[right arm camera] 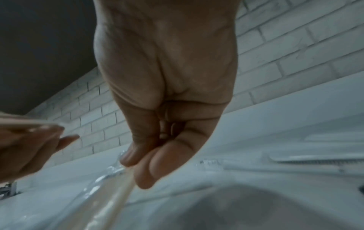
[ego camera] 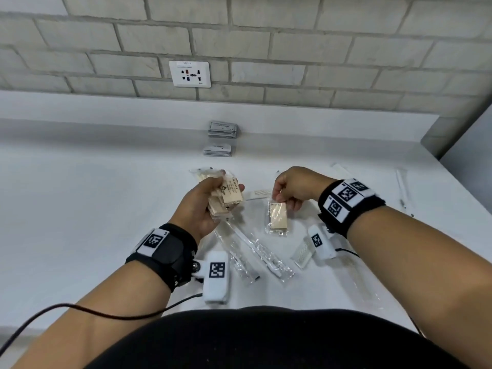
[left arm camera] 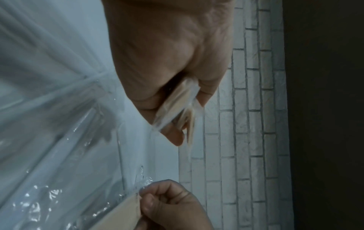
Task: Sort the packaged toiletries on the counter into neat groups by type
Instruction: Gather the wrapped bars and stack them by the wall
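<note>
Above the white counter point(ego camera: 106, 209) your left hand point(ego camera: 205, 209) gripped a stack of beige plastic-wrapped bars point(ego camera: 226, 198), while your right hand point(ego camera: 295, 187), just right of it, pinched one more wrapped bar point(ego camera: 278, 218) by its top edge, long axis hanging down.

Head view bright, even – wrist views dim, blurry w/ fisheye.
</note>
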`<act>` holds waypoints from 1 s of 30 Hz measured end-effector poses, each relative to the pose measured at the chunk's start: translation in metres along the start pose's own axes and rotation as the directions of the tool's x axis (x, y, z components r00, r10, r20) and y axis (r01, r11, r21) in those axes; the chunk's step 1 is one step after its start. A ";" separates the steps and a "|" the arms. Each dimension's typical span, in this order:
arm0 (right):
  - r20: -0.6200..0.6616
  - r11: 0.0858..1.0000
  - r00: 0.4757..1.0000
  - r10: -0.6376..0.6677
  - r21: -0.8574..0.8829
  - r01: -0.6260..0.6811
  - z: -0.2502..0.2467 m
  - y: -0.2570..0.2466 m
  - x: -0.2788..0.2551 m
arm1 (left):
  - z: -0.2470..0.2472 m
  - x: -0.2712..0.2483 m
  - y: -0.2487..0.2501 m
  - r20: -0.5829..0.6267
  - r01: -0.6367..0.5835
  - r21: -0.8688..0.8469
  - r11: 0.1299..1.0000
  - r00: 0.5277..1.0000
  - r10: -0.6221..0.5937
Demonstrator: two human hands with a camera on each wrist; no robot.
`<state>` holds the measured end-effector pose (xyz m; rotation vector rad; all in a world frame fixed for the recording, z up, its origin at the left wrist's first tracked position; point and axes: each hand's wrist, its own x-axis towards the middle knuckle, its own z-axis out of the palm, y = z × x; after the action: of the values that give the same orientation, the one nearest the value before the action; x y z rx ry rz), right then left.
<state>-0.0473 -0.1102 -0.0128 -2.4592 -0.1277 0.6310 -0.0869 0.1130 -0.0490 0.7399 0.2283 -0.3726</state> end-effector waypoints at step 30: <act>-0.569 0.859 0.768 -0.293 0.197 0.473 0.029 -0.020 -0.012 | 0.005 0.010 -0.004 0.053 -0.116 0.283 0.952 0.993 0.105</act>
<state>-0.0704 -0.0818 -0.0174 -2.0895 -0.2827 -0.2024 -0.0789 0.1044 -0.0506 1.0254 0.0974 -0.3151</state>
